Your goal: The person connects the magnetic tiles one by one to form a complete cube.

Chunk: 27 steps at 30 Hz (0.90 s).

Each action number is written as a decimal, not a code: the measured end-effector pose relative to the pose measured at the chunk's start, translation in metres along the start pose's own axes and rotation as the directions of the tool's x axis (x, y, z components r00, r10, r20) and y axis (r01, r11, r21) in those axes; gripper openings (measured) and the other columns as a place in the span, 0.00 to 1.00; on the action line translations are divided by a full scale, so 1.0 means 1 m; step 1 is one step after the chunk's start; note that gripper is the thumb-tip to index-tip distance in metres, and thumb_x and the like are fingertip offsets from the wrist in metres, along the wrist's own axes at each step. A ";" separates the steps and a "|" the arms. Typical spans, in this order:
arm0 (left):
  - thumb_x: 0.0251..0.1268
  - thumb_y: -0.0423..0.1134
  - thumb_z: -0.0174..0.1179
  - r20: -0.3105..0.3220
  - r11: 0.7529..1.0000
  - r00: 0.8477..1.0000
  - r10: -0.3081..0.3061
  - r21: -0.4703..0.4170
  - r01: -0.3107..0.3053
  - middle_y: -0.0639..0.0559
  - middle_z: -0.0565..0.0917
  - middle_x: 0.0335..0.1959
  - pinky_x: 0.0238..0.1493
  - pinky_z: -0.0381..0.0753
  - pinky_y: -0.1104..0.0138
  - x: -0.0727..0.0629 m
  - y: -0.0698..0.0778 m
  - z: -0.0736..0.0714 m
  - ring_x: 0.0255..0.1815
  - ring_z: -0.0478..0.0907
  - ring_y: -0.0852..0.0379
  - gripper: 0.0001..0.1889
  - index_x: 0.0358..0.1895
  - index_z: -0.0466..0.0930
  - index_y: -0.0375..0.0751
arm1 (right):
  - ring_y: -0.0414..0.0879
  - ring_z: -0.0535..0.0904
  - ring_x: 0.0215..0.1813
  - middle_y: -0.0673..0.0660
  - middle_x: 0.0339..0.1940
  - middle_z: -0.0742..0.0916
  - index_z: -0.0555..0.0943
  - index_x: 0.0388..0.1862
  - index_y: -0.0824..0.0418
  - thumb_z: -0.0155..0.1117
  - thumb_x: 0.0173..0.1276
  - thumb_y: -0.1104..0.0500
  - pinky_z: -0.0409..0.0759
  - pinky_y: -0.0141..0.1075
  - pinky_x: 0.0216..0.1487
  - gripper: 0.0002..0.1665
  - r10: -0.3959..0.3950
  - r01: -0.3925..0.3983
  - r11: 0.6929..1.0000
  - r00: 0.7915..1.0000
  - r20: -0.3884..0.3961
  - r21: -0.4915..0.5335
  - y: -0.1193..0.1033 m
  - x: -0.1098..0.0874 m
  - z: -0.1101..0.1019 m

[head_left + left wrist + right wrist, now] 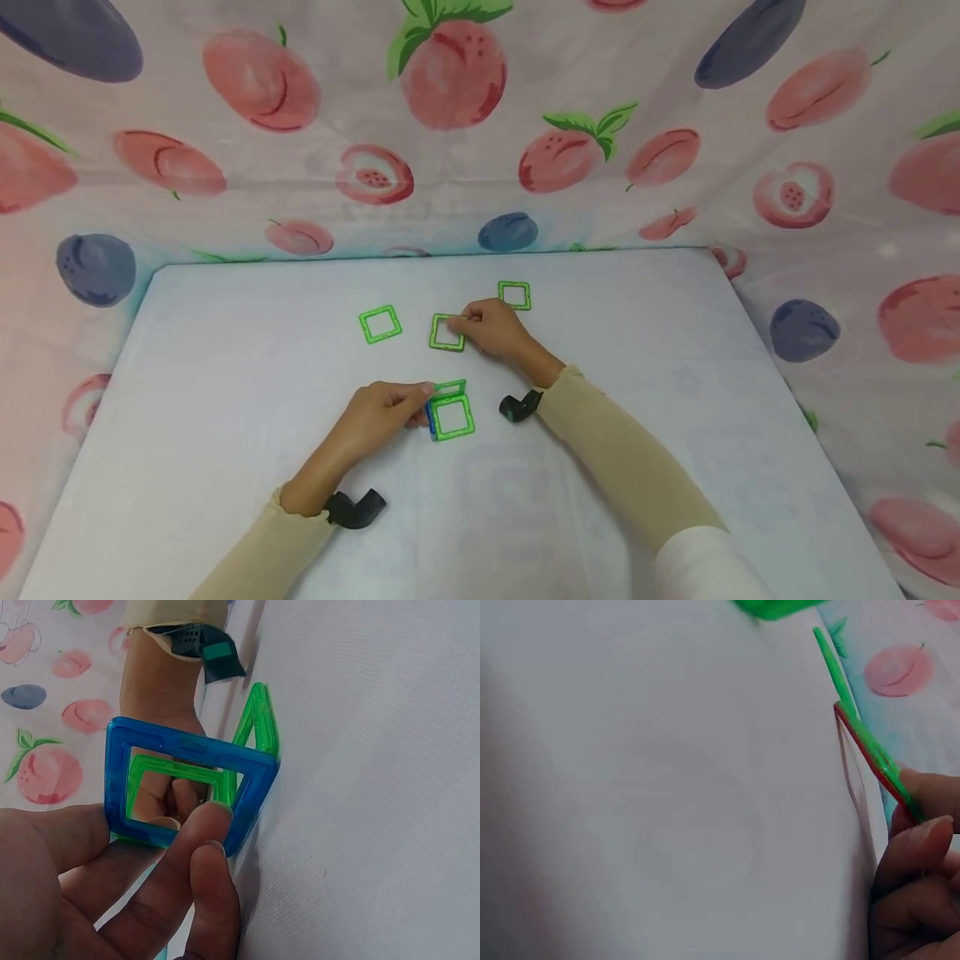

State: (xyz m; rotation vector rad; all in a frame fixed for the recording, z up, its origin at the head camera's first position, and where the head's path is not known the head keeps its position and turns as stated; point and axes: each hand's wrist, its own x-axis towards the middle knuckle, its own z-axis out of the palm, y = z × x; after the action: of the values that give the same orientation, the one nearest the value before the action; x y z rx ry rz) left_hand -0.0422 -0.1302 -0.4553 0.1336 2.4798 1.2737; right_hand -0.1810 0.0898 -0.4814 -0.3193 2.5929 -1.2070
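Observation:
Square magnetic tile frames are joined beneath my left hand (pixel 382 412), whose thumb and fingers pinch the upright blue magnetic tile (pixel 116 776). Attached to it are a flat green tile (pixel 471 414) and an upright green tile (pixel 450 385) at the back. Farther off, my right hand (pixel 495 327) pinches another green tile (pixel 432 332) by its right edge. Along this tile, the right wrist view shows a red edge (pixel 863 747); whether it is a second tile cannot be told. Some left fingertips reach across the blue tile's opening.
One loose green tile (pixel 380 324) lies left of the right hand. Another green tile (pixel 514 295) lies just behind that hand, toward the back edge of the white table (pixel 637 333). A fruit-patterned cloth (pixel 450 150) hangs behind the table.

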 end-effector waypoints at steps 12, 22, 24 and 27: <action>0.78 0.57 0.54 -0.019 1.000 1.000 -0.005 0.009 0.005 0.56 0.86 0.27 0.45 0.73 0.63 0.000 0.003 0.002 0.36 0.78 0.59 0.22 0.28 0.88 0.51 | 0.43 0.62 0.21 0.49 0.17 0.71 0.88 0.44 0.59 0.60 0.77 0.43 0.62 0.34 0.25 0.21 0.131 -0.210 0.914 0.962 0.239 0.347 0.019 -0.068 -0.039; 0.78 0.57 0.53 -0.038 1.000 0.999 -0.021 0.019 0.021 0.56 0.86 0.28 0.44 0.71 0.63 -0.001 0.004 0.001 0.37 0.77 0.58 0.24 0.27 0.88 0.49 | 0.41 0.65 0.20 0.52 0.28 0.82 0.87 0.46 0.63 0.67 0.73 0.50 0.60 0.30 0.21 0.17 0.116 -0.267 0.883 0.921 0.372 0.386 0.019 -0.115 -0.034; 0.78 0.57 0.53 -0.035 1.000 0.999 -0.024 0.013 0.024 0.56 0.86 0.28 0.44 0.72 0.63 -0.001 0.003 0.002 0.37 0.77 0.58 0.24 0.27 0.88 0.48 | 0.41 0.66 0.20 0.52 0.26 0.83 0.88 0.45 0.63 0.69 0.71 0.50 0.61 0.30 0.21 0.17 0.102 -0.256 0.891 0.917 0.386 0.374 0.019 -0.119 -0.031; 0.78 0.57 0.53 -0.027 1.000 0.999 -0.024 0.008 0.024 0.56 0.87 0.28 0.45 0.73 0.63 0.000 0.004 0.004 0.36 0.78 0.59 0.24 0.27 0.88 0.48 | 0.41 0.67 0.21 0.52 0.21 0.81 0.88 0.44 0.63 0.71 0.69 0.50 0.61 0.30 0.22 0.17 0.077 -0.240 0.897 0.912 0.402 0.372 0.019 -0.125 -0.028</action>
State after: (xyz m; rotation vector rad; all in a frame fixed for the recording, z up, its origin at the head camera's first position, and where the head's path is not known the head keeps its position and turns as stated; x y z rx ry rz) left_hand -0.0414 -0.1250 -0.4547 0.0892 2.5025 1.2634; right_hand -0.0741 0.1595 -0.4606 -0.2144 1.9343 -1.4315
